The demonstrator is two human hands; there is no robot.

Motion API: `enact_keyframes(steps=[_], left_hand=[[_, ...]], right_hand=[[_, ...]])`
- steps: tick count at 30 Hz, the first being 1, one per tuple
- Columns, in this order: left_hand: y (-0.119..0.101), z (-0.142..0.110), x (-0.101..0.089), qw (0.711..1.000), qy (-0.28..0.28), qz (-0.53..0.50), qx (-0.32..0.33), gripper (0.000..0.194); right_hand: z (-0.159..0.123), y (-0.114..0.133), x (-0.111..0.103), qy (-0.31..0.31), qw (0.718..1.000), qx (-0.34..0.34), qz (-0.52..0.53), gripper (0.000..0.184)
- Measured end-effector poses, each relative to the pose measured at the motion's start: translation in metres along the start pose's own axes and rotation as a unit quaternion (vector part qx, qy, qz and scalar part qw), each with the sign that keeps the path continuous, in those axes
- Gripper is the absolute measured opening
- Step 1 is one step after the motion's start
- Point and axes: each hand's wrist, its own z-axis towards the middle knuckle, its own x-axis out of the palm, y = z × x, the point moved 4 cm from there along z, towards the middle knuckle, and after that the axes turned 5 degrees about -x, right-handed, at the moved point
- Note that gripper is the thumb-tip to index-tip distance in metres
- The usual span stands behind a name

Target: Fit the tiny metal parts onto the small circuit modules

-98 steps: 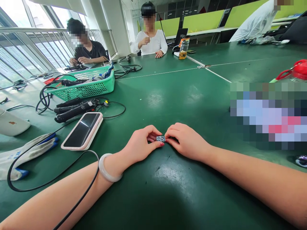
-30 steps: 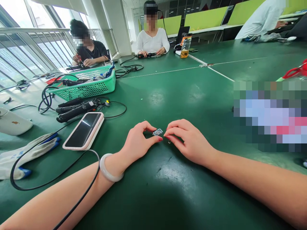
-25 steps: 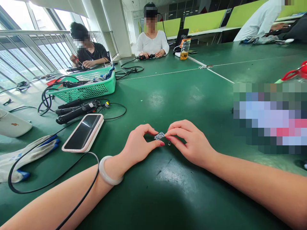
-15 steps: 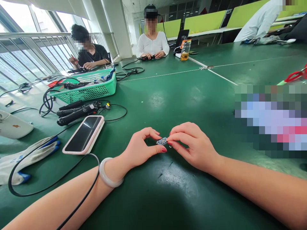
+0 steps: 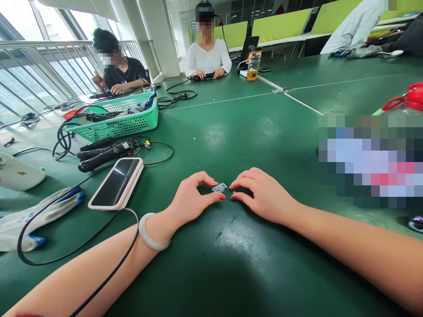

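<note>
A tiny blue circuit board (image 5: 219, 188) sits pinched between the thumb and forefinger of my left hand (image 5: 193, 197), just above the green table (image 5: 231, 132). My right hand (image 5: 261, 193) rests on the table a little to the right of the board, fingers curled downward, fingertips pressing on a very small part (image 5: 233, 193) that I cannot make out. A pale bangle (image 5: 148, 233) circles my left wrist.
A phone in a pink case (image 5: 115, 182) lies to the left, with a black cable (image 5: 66, 251), white gloves (image 5: 36, 215), black tools (image 5: 105, 152) and a green basket (image 5: 122, 119) beyond. Two people sit at the far edge, a bottle (image 5: 253, 66) beside them. A red-lidded bottle (image 5: 406, 99) stands right.
My right hand has let go of the board's right end and dropped its fingertips to the table beside it. My left hand keeps its pinch on the board.
</note>
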Motion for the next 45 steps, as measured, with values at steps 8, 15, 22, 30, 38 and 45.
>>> enact_keyframes(steps=[8,15,22,30,38,45], left_hand=[[0.002,0.0,0.0,1.0,0.002,0.022,0.008,0.027],[0.001,0.0,0.001,0.999,0.011,0.03,0.007,0.026],[0.004,0.002,0.001,0.999,0.02,0.048,0.008,0.026],[0.006,0.002,0.002,0.997,0.031,0.068,0.003,0.027],[0.005,0.0,0.004,0.995,0.036,0.098,0.013,0.027],[0.002,-0.002,0.006,0.992,0.03,0.122,0.029,0.029]], right_hand=[[0.004,-0.003,0.008,0.08,0.996,0.037,0.004,0.016],[0.005,-0.007,0.009,0.062,0.996,0.045,0.047,0.018],[0.002,-0.001,0.007,0.085,0.996,0.006,0.022,0.01],[0.003,-0.016,0.0,0.057,0.995,0.068,-0.041,0.01],[0.005,-0.013,-0.002,0.03,0.995,0.073,-0.066,0.016],[0.002,0.012,-0.005,-0.03,0.999,0.03,-0.004,0.015]])
